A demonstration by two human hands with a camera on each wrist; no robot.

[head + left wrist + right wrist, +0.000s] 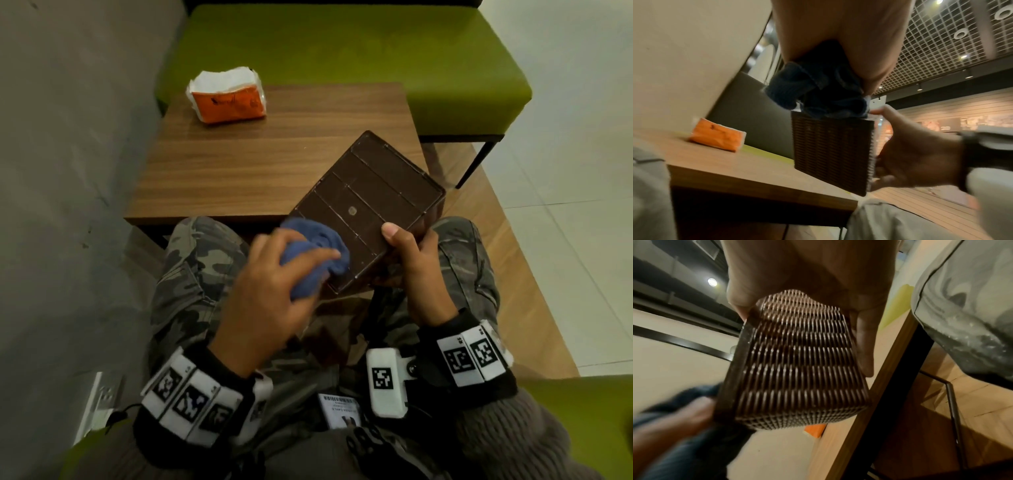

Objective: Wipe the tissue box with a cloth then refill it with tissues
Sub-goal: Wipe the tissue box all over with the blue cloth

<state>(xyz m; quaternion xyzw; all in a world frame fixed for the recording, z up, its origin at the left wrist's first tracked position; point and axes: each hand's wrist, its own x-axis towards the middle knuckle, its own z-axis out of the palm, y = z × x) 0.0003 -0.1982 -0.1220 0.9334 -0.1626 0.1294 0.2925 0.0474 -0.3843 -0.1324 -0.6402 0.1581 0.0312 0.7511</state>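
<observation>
Two hands are working on the dark brown woven-pattern plastic tissue box (366, 209) here, which is being held up over the person's lap, just in front of the near edge of the brown wood-grain worktop (260, 161). It's flipped so its smooth ribbed underside is facing up, and it's tilted. Right hand (411, 260) is gripping the box's near corner, thumb lying on the top face and fingers (865, 344) wrapping under along the woven side. Left hand (270, 291) is clutching a bunched-up blue cloth (315, 253) and pressing it onto the box's near-left corner; it's looking a bit motion-blurred. An orange plastic pack of white tissues (227, 96), torn open on top, is sitting well away from the box at the far left of the worktop. Beyond the box there's a green upholstered bench (376, 51). Camouflage trousers (191, 267) are showing under the box.
</observation>
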